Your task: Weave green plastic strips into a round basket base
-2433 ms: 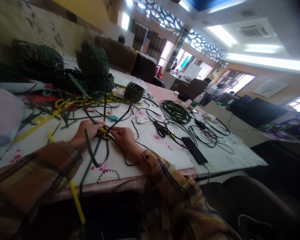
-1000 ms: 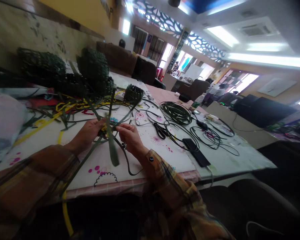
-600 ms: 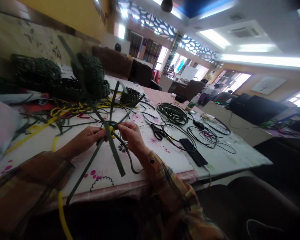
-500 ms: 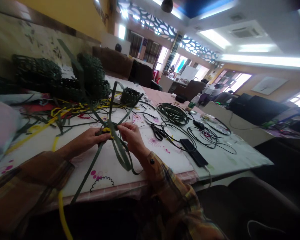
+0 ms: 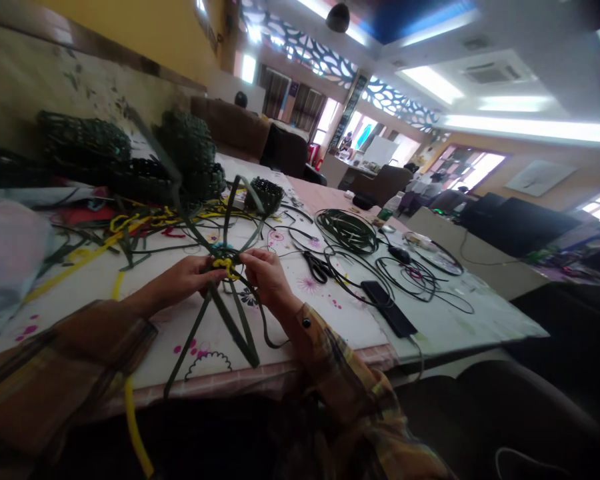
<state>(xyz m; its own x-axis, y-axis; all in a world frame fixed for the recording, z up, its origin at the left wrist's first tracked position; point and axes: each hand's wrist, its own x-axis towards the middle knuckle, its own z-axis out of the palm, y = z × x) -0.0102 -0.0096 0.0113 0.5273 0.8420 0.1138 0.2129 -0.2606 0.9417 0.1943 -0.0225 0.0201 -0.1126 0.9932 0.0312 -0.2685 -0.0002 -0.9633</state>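
Between my hands, above the table, is a small woven piece [image 5: 224, 267] of dark green strips with a yellow cord running through its middle. My left hand [image 5: 196, 275] grips its left side, thumb on top near the yellow part. On the right, my right hand [image 5: 265, 270] pinches its edge, where dark strips meet; the exact strip at the fingertips is hard to make out. Long green strips [image 5: 233, 320] stick out from the piece, some upward and some folded down toward the table's front edge.
Black scissors [image 5: 317, 267] lie right of my hands, near a coil of green strip [image 5: 347, 231]. A dark phone [image 5: 387, 308] with a cable lies farther right. Woven green baskets [image 5: 87, 138] and a small one [image 5: 264, 195] stand behind, among yellow strips [image 5: 70, 277].
A green strip that looped over the front of the woven piece now hangs down in a sharp fold. More of the yellow cord shows. Both hands keep their hold.
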